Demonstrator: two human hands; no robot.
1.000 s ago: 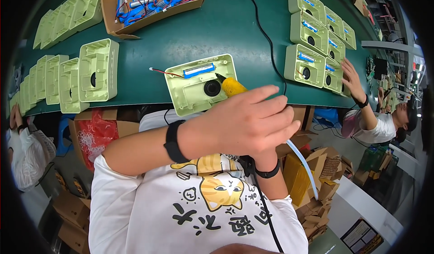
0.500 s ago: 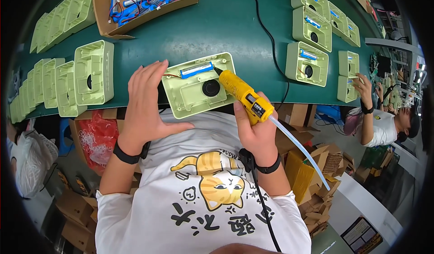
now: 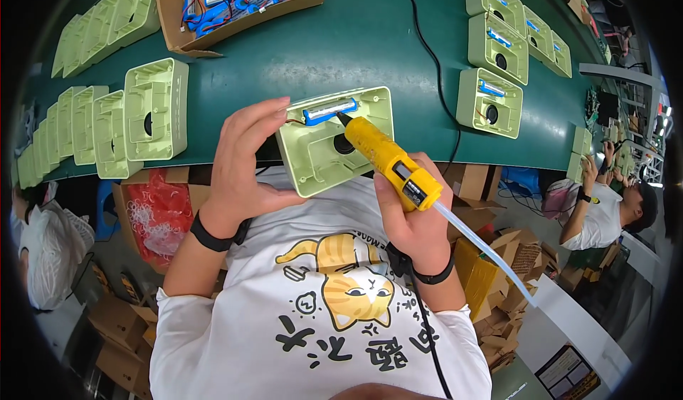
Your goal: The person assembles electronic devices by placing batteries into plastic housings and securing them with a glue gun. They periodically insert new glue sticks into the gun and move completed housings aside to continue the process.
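Note:
A pale green plastic housing (image 3: 313, 161) sits tilted at the table's near edge, open side facing me. My left hand (image 3: 245, 161) grips its left end, fingers along the far corner and thumb at the near corner. Inside, a blue battery pack (image 3: 331, 111) with a thin red wire lies along the far wall. The black round speaker (image 3: 343, 144) is partly covered by the yellow hot glue gun (image 3: 388, 156). My right hand (image 3: 417, 222) is wrapped round that gun, whose dark nozzle points at the battery's near side. A clear glue stick (image 3: 484, 249) trails from its back.
A cardboard box (image 3: 245, 24) of wired blue batteries stands at the far left-centre. Green housings (image 3: 158, 108) line the left; others with batteries (image 3: 489, 104) stand right. A black cable (image 3: 432, 51) crosses the green table (image 3: 363, 40). Another person (image 3: 605, 208) works far right.
My left hand has closed on the housing's left end, and the housing has tilted up. The glue gun's nozzle has shifted from the battery's right end to its near side.

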